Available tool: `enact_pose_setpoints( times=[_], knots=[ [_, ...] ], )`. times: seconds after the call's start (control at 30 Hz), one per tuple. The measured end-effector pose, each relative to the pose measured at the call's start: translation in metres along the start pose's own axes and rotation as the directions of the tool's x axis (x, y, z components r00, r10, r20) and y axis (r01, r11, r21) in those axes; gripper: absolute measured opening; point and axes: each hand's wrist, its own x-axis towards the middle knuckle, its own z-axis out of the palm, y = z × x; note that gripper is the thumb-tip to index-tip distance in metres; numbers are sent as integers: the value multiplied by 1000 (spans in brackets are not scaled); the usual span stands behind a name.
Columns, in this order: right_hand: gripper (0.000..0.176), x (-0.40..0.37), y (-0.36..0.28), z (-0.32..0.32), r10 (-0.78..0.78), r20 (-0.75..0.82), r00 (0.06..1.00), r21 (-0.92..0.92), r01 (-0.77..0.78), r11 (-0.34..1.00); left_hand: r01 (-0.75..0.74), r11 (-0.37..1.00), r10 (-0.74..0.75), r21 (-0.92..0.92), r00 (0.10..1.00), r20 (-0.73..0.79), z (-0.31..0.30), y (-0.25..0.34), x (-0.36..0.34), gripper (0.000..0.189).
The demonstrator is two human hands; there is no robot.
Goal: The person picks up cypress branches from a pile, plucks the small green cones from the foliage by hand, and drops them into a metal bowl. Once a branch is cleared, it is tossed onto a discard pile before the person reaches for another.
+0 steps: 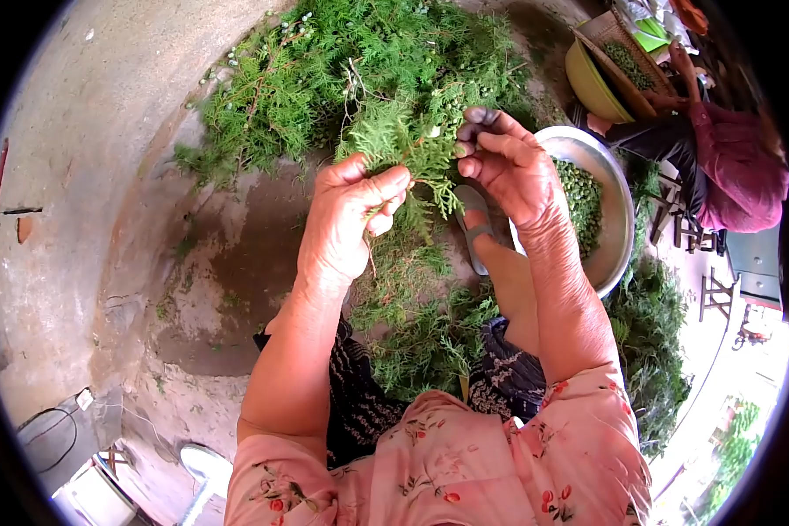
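Observation:
A leafy green conifer sprig (431, 167) is pinched between the thumb and fingers of my left hand (346, 215), its thin stem trailing below the fist. Just to the right of the sprig, my right hand (522, 171) has its fingers curled in toward the thumb. The fingertips look dark, and whatever lies between them is too small to make out. Beyond both hands spreads a big heap of cut conifer branches (307, 79) bearing small pale green cones. Beside my right forearm stands a metal basin (621, 210), partly filled with small green cones (579, 202).
At the upper right, a person (736, 167) in a maroon top sits by a yellow-green tub (585, 83) and a woven tray of green cones (627, 66). More branches (649, 333) lie at the right. A concrete wall (61, 202) curves along the left.

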Motion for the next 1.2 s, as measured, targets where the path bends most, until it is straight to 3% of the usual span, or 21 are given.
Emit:
enact_pose_setpoints(
  times=[0.07, 0.17, 0.23, 0.3, 0.37, 0.43, 0.47, 0.5, 0.53, 0.57, 0.6, 0.7, 0.77, 0.83, 0.87, 0.9, 0.97, 1.1, 1.17, 1.2],
  knots=[
    [21, -2, 3, 4, -2, 48, 999, 44, -1, 999, 1, 994, 0, 111, 1000, -6, -1, -5, 1, 3],
    [38, -7, 12, 15, 20, 11, 1000, -133, -18, 991, 26, 964, -13, 265, 999, -49, 5, -7, 2, 4],
    [33, -7, 20, 16, 25, 44, 999, -159, -18, 987, 13, 941, -1, 337, 999, -36, 8, -10, 2, 5],
    [30, -10, 20, 15, 29, 21, 999, -415, -18, 910, -3, 913, 13, 407, 1000, -23, 10, -13, 1, 6],
    [30, -18, 4, 23, 39, -8, 999, -474, -38, 880, -52, 918, 57, 392, 998, 0, 12, -19, 1, 6],
    [30, -22, -3, 25, 28, -186, 982, -646, -144, 750, -61, 894, 60, 445, 998, 16, 13, -26, 2, 7],
    [25, -19, 2, 23, -135, -411, 902, -630, -174, 757, -71, 879, 53, 471, 997, 50, 8, -33, 3, 8],
    [21, -18, -14, 9, -41, -465, 884, -532, -243, 811, -80, 864, 44, 496, 996, 84, 6, -37, 4, 9],
    [20, -12, -21, -18, -134, -448, 884, -486, -115, 866, -123, 810, 62, 573, 990, 124, 6, -38, 0, 13],
    [18, -9, -32, -40, -299, -412, 861, -579, 6, 815, -121, 814, 56, 569, 990, 130, 8, -39, -2, 13],
    [15, -9, -43, -52, -426, -434, 794, -719, -21, 695, -135, 715, 0, 686, 981, 194, 10, -41, -5, 15],
    [20, -17, -59, -97, -508, -453, 733, -643, 127, 755, -245, 452, -150, 858, 927, 344, 16, -51, -10, 20],
    [23, -20, -62, -124, -651, -476, 591, -712, 176, 680, -435, 238, -168, 868, 862, 478, 19, -64, -15, 20],
    [21, -28, -68, -138, -704, -490, 515, -721, 215, 659, -519, 134, -323, 844, 782, 532, 21, -71, -19, 27],
    [21, -24, -72, -148, -697, -572, 433, -705, 175, 687, -555, 209, -275, 805, 757, 593, 17, -80, -22, 28],
    [21, -26, -75, -156, -703, -578, 415, -705, 180, 686, -589, 279, -221, 758, 729, 648, 12, -89, -24, 29],
    [21, -23, -75, -163, -732, -568, 376, -735, 167, 657, -600, 263, -268, 755, 707, 655, 14, -92, -23, 29],
    [21, -16, -70, -166, -729, -565, 385, -769, 74, 635, -597, 203, -396, 776, 675, 622, 20, -90, -19, 29],
    [20, -12, -66, -159, -713, -546, 441, -724, 181, 666, -598, 197, -366, 777, 690, 624, 21, -89, -17, 29],
    [20, -8, -63, -158, -697, -566, 439, -724, 139, 676, -602, 198, -338, 774, 699, 630, 21, -89, -16, 28]
  ],
)
